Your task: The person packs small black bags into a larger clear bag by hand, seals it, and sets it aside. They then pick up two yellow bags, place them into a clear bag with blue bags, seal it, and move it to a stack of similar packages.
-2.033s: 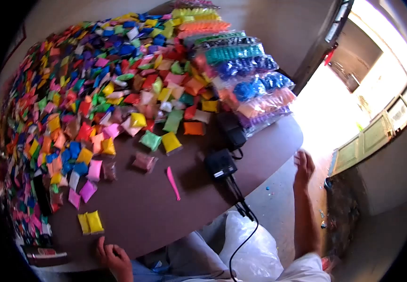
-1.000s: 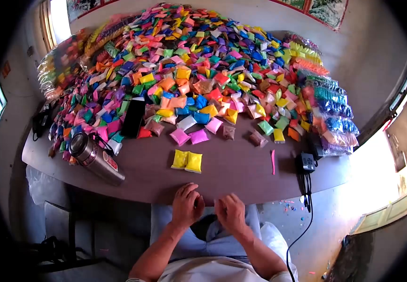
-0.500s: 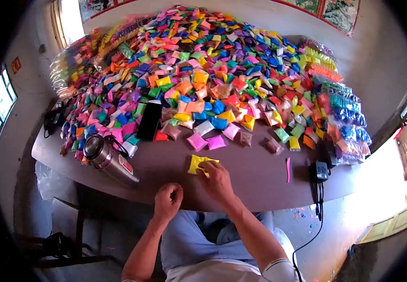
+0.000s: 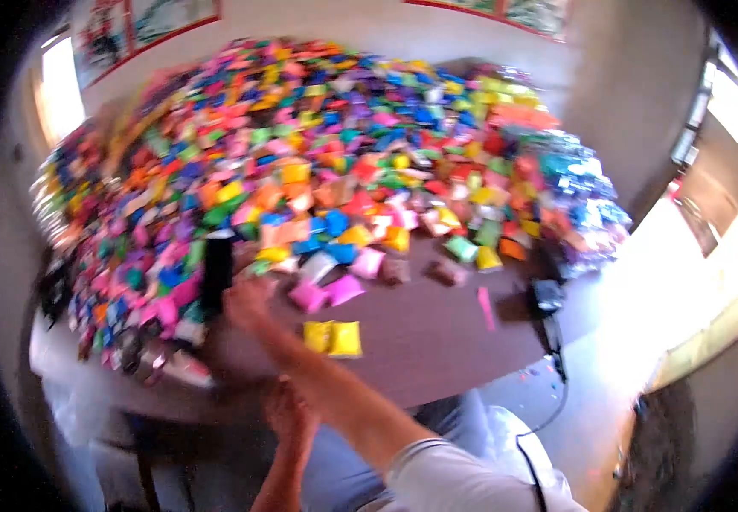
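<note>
My right hand (image 4: 249,300) reaches left across my body to the front of the pile of small colourful packets (image 4: 326,183), just beside a black phone (image 4: 217,273). Motion smears its fingers, and whatever they touch is hidden. Under my right forearm, my left hand (image 4: 290,410) is at the table's front edge, blurred and partly covered. Two yellow packets (image 4: 332,339) lie side by side on the bare tabletop, apart from both hands. Pink packets (image 4: 326,293) rest a little behind them.
A metal flask (image 4: 183,367) lies tilted at the table's left front. On the right are a pink strip (image 4: 486,308) and a black adapter (image 4: 546,295) with cables hanging over the edge. Stacked clear bags (image 4: 582,192) flank the pile.
My right hand has let go of the yellow packet and swung left toward the pile. My left hand stays near the table edge. The whole view has shifted and blurred.
</note>
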Demonstrator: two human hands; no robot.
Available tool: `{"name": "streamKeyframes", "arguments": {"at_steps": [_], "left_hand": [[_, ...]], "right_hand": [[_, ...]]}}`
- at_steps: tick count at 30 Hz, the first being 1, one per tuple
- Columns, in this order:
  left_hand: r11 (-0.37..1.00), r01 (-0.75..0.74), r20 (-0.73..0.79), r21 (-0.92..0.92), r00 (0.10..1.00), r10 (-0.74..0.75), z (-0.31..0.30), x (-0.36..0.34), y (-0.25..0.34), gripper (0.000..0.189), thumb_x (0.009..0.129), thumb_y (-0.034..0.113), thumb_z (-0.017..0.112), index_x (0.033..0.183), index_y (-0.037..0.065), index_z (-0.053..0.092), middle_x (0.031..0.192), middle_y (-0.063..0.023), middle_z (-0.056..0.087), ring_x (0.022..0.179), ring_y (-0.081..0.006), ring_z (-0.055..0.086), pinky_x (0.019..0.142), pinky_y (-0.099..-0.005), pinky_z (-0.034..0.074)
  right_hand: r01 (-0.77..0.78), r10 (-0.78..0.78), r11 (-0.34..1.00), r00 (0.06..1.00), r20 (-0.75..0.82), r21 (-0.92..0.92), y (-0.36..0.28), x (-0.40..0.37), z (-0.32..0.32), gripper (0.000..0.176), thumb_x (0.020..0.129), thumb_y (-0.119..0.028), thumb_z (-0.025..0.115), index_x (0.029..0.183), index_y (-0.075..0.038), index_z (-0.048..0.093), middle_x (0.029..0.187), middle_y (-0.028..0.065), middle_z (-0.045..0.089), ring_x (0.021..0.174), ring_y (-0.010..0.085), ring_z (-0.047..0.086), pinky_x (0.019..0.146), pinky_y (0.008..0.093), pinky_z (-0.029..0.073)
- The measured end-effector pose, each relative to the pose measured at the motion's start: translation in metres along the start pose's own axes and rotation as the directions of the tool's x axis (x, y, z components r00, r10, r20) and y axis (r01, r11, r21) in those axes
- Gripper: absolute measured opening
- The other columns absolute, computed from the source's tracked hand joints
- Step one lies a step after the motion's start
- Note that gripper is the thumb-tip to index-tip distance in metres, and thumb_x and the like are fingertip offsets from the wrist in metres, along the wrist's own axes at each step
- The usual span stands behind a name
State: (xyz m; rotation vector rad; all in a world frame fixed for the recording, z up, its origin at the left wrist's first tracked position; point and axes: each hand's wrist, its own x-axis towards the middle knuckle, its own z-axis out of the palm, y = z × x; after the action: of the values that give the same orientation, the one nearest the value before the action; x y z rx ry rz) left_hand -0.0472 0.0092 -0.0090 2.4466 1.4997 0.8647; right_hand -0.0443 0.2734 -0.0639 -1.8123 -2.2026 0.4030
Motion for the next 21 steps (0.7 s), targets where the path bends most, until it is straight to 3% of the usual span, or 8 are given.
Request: {"name": "streamKeyframes", "arguments": {"at_steps": [2,4,6,8,10,13,16,21], "left_hand": [[0.961,0.206,-0.078,0.186,0.978,-0.195,0.023,-0.008,-0.003,0.037,0.076,0.034,0.074,0.101,0.008,0.066,0.098,-0.0149,0.066,0.098,-0.0342,0.06,0.082,-0.048,0.048],[0.987,0.125,-0.141,-0.098,0.98,-0.138,-0.001,0.006,0.016,0.047,0.08,0.041,0.07,0.113,0.009,0.064,0.106,-0.0147,0.066,0.101,-0.035,0.059,0.086,-0.0464,0.048],[0.998,0.06,0.029,-0.021,0.998,-0.059,-0.013,0.0,0.008,0.051,0.083,0.044,0.067,0.12,0.009,0.06,0.113,-0.0149,0.064,0.105,-0.0344,0.058,0.089,-0.0446,0.047],[0.998,-0.015,0.193,0.059,0.981,0.004,-0.007,-0.008,-0.008,0.055,0.086,0.046,0.063,0.126,0.009,0.056,0.119,-0.015,0.062,0.11,-0.0338,0.057,0.092,-0.0429,0.047],[0.934,0.356,0.159,-0.012,0.923,-0.35,0.02,-0.019,-0.022,0.064,0.088,0.049,0.059,0.135,0.009,0.043,0.132,-0.0151,0.05,0.119,-0.0305,0.051,0.1,-0.0402,0.042],[0.59,0.802,0.162,-0.097,0.597,-0.786,0.05,-0.033,-0.03,0.077,0.092,0.052,0.053,0.149,0.008,0.024,0.151,-0.0153,0.032,0.134,-0.0257,0.041,0.111,-0.0361,0.034],[0.812,0.576,0.086,-0.096,0.817,-0.57,0.027,-0.029,-0.011,0.076,0.093,0.052,0.052,0.149,0.009,0.023,0.152,-0.016,0.031,0.135,-0.0247,0.039,0.111,-0.0358,0.035],[0.907,0.417,0.135,0.056,0.897,-0.421,0.007,-0.006,0.0,0.057,0.093,0.047,0.054,0.137,0.01,0.047,0.136,-0.0142,0.052,0.119,-0.0304,0.055,0.101,-0.0385,0.045]], "right_hand": [[-0.045,0.259,0.914,0.831,-0.493,0.403,-0.02,-0.025,-0.027,0.03,0.085,-0.024,0.055,0.096,0.003,0.058,0.096,0.0258,0.062,0.091,0.0436,0.06,0.083,0.058,0.045],[-0.136,0.356,0.658,0.923,-0.148,0.741,-0.033,-0.032,-0.061,0.032,0.088,-0.023,0.054,0.105,0.004,0.055,0.1,0.0287,0.062,0.098,0.0459,0.06,0.088,0.0507,0.048],[-0.047,0.27,0.775,0.926,-0.263,0.63,-0.029,-0.022,-0.054,0.03,0.089,-0.025,0.055,0.103,0.001,0.057,0.1,0.0278,0.063,0.099,0.0439,0.061,0.086,0.0508,0.048],[-0.118,0.419,0.61,0.888,-0.192,0.783,-0.026,-0.017,-0.056,0.027,0.09,-0.025,0.055,0.097,0.0,0.059,0.098,0.0266,0.064,0.098,0.0431,0.062,0.085,0.0496,0.048],[-0.127,0.344,0.756,0.912,-0.225,0.642,-0.022,-0.003,-0.038,0.026,0.089,-0.024,0.055,0.095,0.001,0.061,0.096,0.0253,0.065,0.095,0.0421,0.063,0.085,0.0475,0.048],[-0.035,0.189,0.844,0.953,-0.236,0.535,-0.009,0.081,0.074,0.027,0.083,-0.016,0.058,0.104,0.001,0.062,0.102,0.0239,0.065,0.1,0.0418,0.062,0.087,0.0463,0.047],[-0.255,0.399,0.522,0.916,0.031,0.814,-0.019,0.01,-0.04,0.029,0.08,-0.012,0.058,0.105,0.002,0.062,0.104,0.0242,0.065,0.103,0.0424,0.061,0.089,0.0456,0.047],[-0.129,0.297,0.569,0.953,-0.057,0.812,-0.02,-0.01,-0.057,0.029,0.084,-0.019,0.059,0.107,-0.002,0.061,0.107,0.0258,0.063,0.109,0.0422,0.059,0.092,0.0451,0.047]]}}
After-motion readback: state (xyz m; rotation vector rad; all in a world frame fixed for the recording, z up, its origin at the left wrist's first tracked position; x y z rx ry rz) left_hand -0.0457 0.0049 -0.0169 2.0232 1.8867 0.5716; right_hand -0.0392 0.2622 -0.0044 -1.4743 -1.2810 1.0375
